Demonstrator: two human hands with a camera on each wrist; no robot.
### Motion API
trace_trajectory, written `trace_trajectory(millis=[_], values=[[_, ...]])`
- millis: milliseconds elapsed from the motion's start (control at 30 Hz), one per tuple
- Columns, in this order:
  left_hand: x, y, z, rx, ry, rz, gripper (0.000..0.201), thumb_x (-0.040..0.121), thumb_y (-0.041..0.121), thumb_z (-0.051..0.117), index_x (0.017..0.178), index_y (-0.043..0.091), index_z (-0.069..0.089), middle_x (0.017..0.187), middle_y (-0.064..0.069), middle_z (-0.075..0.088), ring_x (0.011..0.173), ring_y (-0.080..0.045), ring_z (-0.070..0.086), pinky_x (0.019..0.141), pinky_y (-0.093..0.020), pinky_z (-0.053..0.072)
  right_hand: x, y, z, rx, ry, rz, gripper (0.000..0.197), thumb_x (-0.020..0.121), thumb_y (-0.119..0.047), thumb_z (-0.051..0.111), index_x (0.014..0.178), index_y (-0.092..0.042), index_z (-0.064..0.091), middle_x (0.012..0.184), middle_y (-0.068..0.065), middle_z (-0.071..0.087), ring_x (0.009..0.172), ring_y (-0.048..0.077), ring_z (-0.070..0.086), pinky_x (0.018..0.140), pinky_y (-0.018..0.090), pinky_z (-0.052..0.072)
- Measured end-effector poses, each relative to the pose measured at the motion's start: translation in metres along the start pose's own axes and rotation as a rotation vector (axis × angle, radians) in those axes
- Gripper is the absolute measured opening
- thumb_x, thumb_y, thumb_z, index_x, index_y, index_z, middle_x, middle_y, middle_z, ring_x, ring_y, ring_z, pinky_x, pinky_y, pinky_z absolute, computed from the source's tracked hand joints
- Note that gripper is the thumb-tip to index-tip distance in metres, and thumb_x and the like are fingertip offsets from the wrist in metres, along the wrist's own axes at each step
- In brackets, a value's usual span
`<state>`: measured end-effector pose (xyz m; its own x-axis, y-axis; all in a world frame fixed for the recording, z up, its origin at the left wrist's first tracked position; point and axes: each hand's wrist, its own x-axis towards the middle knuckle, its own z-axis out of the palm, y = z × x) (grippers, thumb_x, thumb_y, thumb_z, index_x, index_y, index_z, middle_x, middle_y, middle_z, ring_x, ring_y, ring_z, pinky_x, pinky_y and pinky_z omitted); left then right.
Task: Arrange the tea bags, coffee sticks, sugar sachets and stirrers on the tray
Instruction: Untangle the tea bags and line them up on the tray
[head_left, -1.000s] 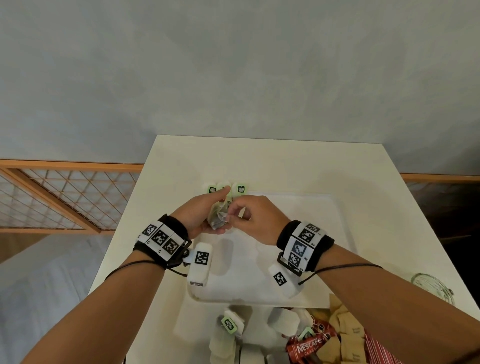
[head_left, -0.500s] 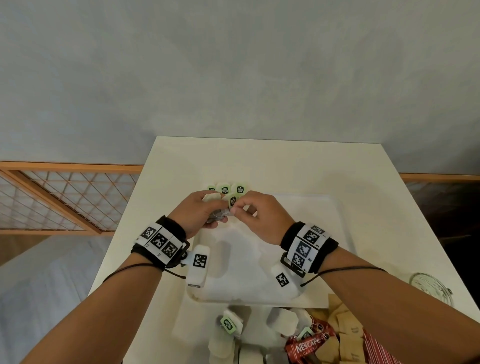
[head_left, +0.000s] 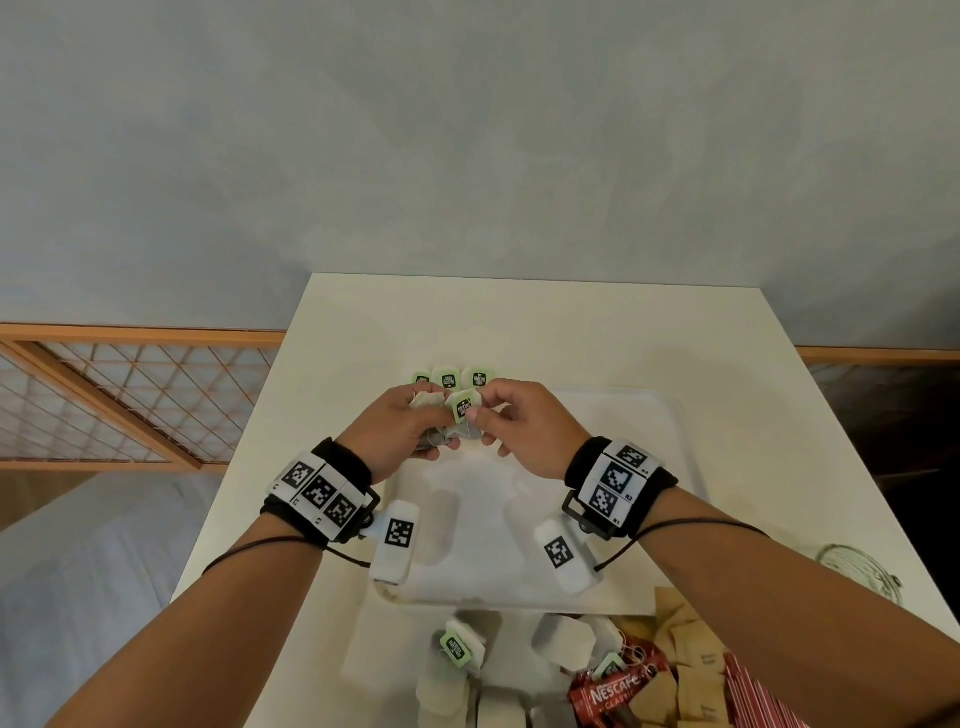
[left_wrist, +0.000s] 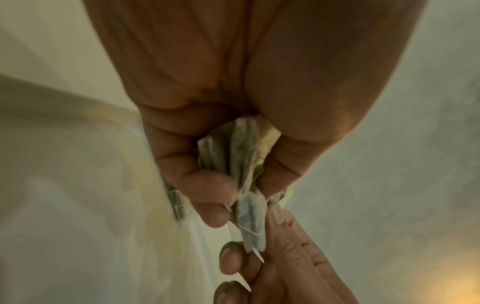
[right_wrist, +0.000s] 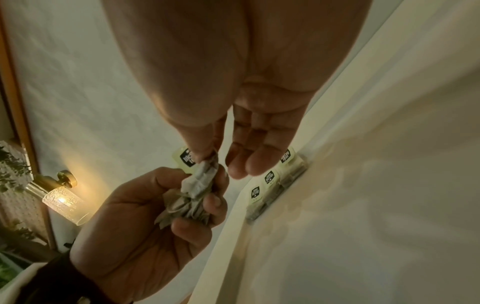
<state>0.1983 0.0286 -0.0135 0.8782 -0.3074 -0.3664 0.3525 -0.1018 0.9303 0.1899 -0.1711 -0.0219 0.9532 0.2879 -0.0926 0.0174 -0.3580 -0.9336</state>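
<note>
While both hands are raised over the far left corner of the tray (head_left: 613, 582), the white table (head_left: 571, 322) is seen with that white tray lying on its middle. A heap of supplies is piled on the table at the tray's near edge: loose tea bags (head_left: 457, 649), brown sugar sachets (head_left: 685, 654) and a red coffee stick (head_left: 613, 693), all off the tray. A glass jar (head_left: 857, 569) is noted at the table's right edge, well apart from the tray. Three tea bags are lined along the tray's far left rim, their green tags (head_left: 450, 379) lying side by side. The left hand (head_left: 400, 434) is curled round a small bunch of tea bags (right_wrist: 192, 203), held between thumb and fingers. The right hand (head_left: 524, 434) is pinching the top of one tea bag (left_wrist: 250, 224) of that bunch between thumb and forefinger, with its other fingers (right_wrist: 249, 162) loosely extended. A green tag (head_left: 464, 405) is observed upright between the two hands, just above the pinch
</note>
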Motion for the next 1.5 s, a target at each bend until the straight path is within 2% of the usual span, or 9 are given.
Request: trace_trajectory(millis=[167, 467, 633, 767, 900, 1033, 1167, 1300, 1500], values=[[-0.005, -0.004, -0.004, 0.117, 0.033, 0.024, 0.026, 0.088, 0.018, 0.072, 0.107, 0.002, 0.066, 0.082, -0.006, 0.066, 0.074, -0.019, 0.065, 0.062, -0.03, 0.047, 0.003, -0.001, 0.004, 0.073, 0.014, 0.017, 0.012, 0.101, -0.016, 0.059, 0.091, -0.013, 0.065, 0.078, -0.001, 0.065, 0.067, 0.014, 0.063, 0.057, 0.028, 0.053], [-0.006, -0.004, -0.009, 0.286, 0.16, 0.108, 0.016, 0.091, 0.012, 0.07, 0.084, -0.002, 0.067, 0.067, -0.007, 0.061, 0.056, -0.01, 0.056, 0.05, -0.023, 0.042, 0.008, 0.0, 0.019, 0.154, 0.032, 0.108, 0.019, 0.1, -0.022, 0.062, 0.097, -0.006, 0.072, 0.082, 0.005, 0.069, 0.063, 0.01, 0.062, 0.056, 0.026, 0.053], [-0.007, -0.012, -0.018, 0.281, 0.181, 0.094, 0.011, 0.09, 0.014, 0.072, 0.08, 0.008, 0.07, 0.066, -0.004, 0.063, 0.058, -0.012, 0.056, 0.05, -0.022, 0.043, 0.012, 0.002, 0.029, 0.093, -0.043, 0.185, 0.02, 0.098, -0.029, 0.064, 0.082, -0.018, 0.07, 0.074, -0.001, 0.064, 0.058, 0.011, 0.056, 0.055, 0.026, 0.048], [-0.007, -0.018, -0.025, 0.206, 0.236, 0.019, 0.012, 0.091, 0.014, 0.07, 0.084, 0.005, 0.07, 0.067, -0.006, 0.062, 0.065, -0.018, 0.058, 0.053, -0.025, 0.045, 0.022, 0.002, 0.036, 0.044, 0.018, 0.201, 0.032, 0.095, -0.029, 0.066, 0.08, -0.001, 0.069, 0.064, 0.005, 0.048, 0.053, 0.017, 0.042, 0.048, 0.022, 0.036], [-0.008, -0.019, -0.038, 0.095, 0.297, -0.043, 0.006, 0.091, 0.008, 0.066, 0.092, 0.008, 0.072, 0.077, -0.011, 0.064, 0.071, -0.021, 0.06, 0.058, -0.027, 0.05, 0.039, 0.006, 0.042, -0.03, 0.072, 0.217, 0.045, 0.094, -0.032, 0.063, 0.075, 0.009, 0.061, 0.066, 0.009, 0.05, 0.056, 0.017, 0.042, 0.057, 0.026, 0.036], [-0.012, -0.02, -0.05, 0.02, 0.274, -0.096, 0.018, 0.086, 0.008, 0.07, 0.104, 0.007, 0.07, 0.086, -0.012, 0.067, 0.075, -0.019, 0.065, 0.059, -0.025, 0.054, 0.052, 0.005, 0.052, -0.148, 0.051, 0.225, 0.043, 0.096, -0.03, 0.062, 0.069, 0.004, 0.069, 0.067, 0.011, 0.064, 0.056, 0.017, 0.051, 0.062, 0.028, 0.047], [-0.017, -0.023, -0.056, -0.055, 0.237, -0.116, 0.042, 0.061, 0.007, 0.067, 0.103, 0.009, 0.07, 0.093, -0.011, 0.067, 0.087, -0.023, 0.064, 0.066, -0.029, 0.056, 0.063, 0.003, 0.064, -0.278, 0.034, 0.24, 0.043, 0.095, -0.03, 0.06, 0.077, 0.008, 0.071, 0.064, 0.015, 0.061, 0.058, 0.021, 0.053, 0.064, 0.036, 0.056], [-0.02, -0.028, -0.057, -0.063, 0.177, -0.101, 0.042, 0.061, 0.004, 0.065, 0.102, 0.012, 0.072, 0.094, -0.006, 0.07, 0.09, -0.022, 0.066, 0.076, -0.032, 0.059, 0.067, 0.005, 0.069, -0.35, 0.042, 0.275, 0.04, 0.091, -0.032, 0.068, 0.071, 0.003, 0.074, 0.055, 0.006, 0.06, 0.053, 0.022, 0.055, 0.063, 0.037, 0.058], [-0.022, -0.024, -0.054, -0.098, 0.069, -0.061, 0.046, 0.065, 0.001, 0.068, 0.11, 0.008, 0.07, 0.101, -0.009, 0.075, 0.096, -0.024, 0.072, 0.08, -0.033, 0.06, 0.065, 0.004, 0.065, -0.325, 0.051, 0.296, 0.047, 0.095, -0.039, 0.06, 0.077, 0.001, 0.075, 0.077, 0.013, 0.076, 0.071, 0.028, 0.071, 0.072, 0.039, 0.06]])
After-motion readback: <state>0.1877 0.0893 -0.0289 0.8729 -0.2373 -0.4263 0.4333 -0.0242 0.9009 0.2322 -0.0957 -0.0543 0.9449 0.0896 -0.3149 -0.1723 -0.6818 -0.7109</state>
